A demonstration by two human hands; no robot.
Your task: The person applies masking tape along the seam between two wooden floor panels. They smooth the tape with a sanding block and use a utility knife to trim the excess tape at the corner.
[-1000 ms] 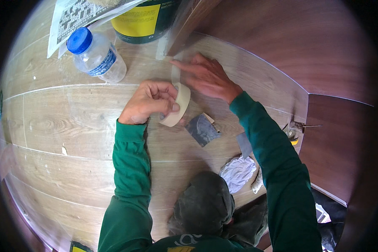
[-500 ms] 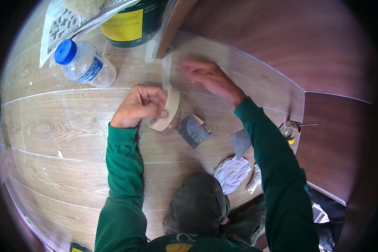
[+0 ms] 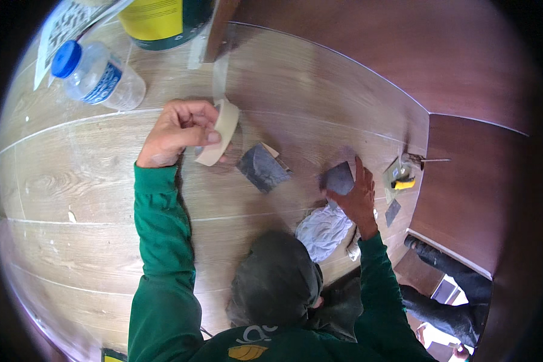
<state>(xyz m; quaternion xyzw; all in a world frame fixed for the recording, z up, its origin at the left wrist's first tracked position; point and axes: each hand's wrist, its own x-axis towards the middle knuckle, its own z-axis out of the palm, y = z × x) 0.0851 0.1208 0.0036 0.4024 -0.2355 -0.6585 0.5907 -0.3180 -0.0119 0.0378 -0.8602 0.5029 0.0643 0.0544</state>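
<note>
My left hand (image 3: 184, 133) is closed around a roll of cream masking tape (image 3: 224, 130). From the roll, a pale strip of tape (image 3: 220, 75) runs away toward the foot of an upright wooden edge (image 3: 218, 30). Over on the right, my right hand (image 3: 359, 196) has its thumb and fingers apart beside a dark grey square of sandpaper (image 3: 338, 178). The thumb reaches the near edge of that sheet; whether it touches is unclear. Between my hands, a folded piece of dark sandpaper (image 3: 263, 169) rests on the wood-look floor (image 3: 102, 187).
A clear bottle with a blue cap (image 3: 105, 78), a dark green bucket (image 3: 163, 24) and newspaper (image 3: 69, 36) stand or lie at far left. A whitish cloth (image 3: 323, 232) is near my right hand. A yellow-handled tool (image 3: 403, 183) lies by the brown panel (image 3: 464, 187). Another person's dark-trousered leg (image 3: 446, 317) shows lower right.
My right hand has come down from beside the tape strip to the grey sandpaper square. My left hand still holds the roll; the whole view has shifted slightly.
</note>
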